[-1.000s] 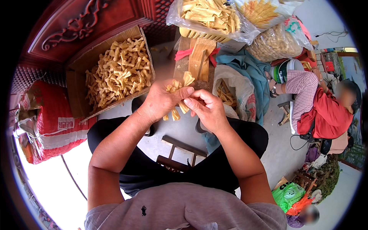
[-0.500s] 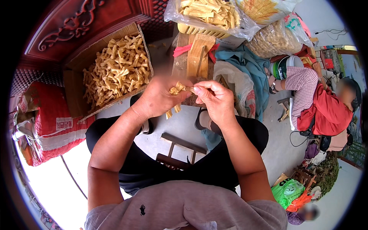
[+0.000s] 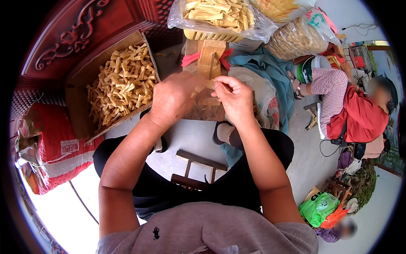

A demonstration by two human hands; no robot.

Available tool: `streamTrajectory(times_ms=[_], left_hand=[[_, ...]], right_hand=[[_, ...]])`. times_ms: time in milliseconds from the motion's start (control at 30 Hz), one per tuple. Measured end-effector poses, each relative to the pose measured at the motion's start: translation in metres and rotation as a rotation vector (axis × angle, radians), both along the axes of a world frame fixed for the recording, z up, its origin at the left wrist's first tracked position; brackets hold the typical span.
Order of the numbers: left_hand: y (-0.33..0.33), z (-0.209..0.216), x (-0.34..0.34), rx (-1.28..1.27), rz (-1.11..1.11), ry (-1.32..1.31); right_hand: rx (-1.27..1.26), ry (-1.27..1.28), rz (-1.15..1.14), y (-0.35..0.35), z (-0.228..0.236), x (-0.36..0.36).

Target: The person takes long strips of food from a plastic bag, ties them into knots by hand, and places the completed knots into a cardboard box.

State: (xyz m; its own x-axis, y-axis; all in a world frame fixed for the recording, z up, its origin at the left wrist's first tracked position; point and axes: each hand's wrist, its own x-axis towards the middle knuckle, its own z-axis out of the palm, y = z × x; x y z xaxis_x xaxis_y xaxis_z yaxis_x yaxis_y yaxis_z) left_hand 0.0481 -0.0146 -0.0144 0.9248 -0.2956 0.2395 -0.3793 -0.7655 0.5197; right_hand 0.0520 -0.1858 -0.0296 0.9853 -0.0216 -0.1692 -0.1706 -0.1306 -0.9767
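Observation:
A pale yellow, ribbon-like strip is stretched between my hands, above a wooden bench. My left hand is curled around one end of it; its fingers are partly smeared by motion and hide most of that end. Thumb and forefinger of my right hand pinch the other end. Just beyond my hands, an upright wooden piece with a slot is fixed to the bench with red cloth. To the left, a cardboard box holds a heap of twisted, knot-shaped yellow pieces.
Flat yellow strips fill a plastic-lined basket beyond the bench. A stuffed clear bag and teal cloth lie to the right. A red sack stands left. Another person sits at right. A small wooden stool frame is between my legs.
Both hands have moved slightly farther from my body. The crumpled, folded piece and the ends dangling under my left hand no longer show; a flatter strip now spans the hands.

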Motion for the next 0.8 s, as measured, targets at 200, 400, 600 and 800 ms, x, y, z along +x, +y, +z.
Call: streamTrajectory(times_ms=[200, 400, 600, 800], left_hand=[[-0.003, -0.008, 0.006, -0.01, 0.008, -0.045], [-0.007, -0.018, 0.008, 0.025, 0.031, -0.058], [0.0, -0.024, 0.013, 0.174, 0.136, 0.002], [0.042, -0.015, 0.019, 0.239, 0.323, 0.07]], right_hand=[[-0.098, -0.017, 0.03, 0.001, -0.002, 0.005], [-0.111, -0.027, 0.057, 0.001, -0.009, 0.011], [-0.608, -0.306, 0.05, -0.021, -0.028, 0.023], [-0.029, -0.054, -0.023, -0.013, 0.006, 0.012]])
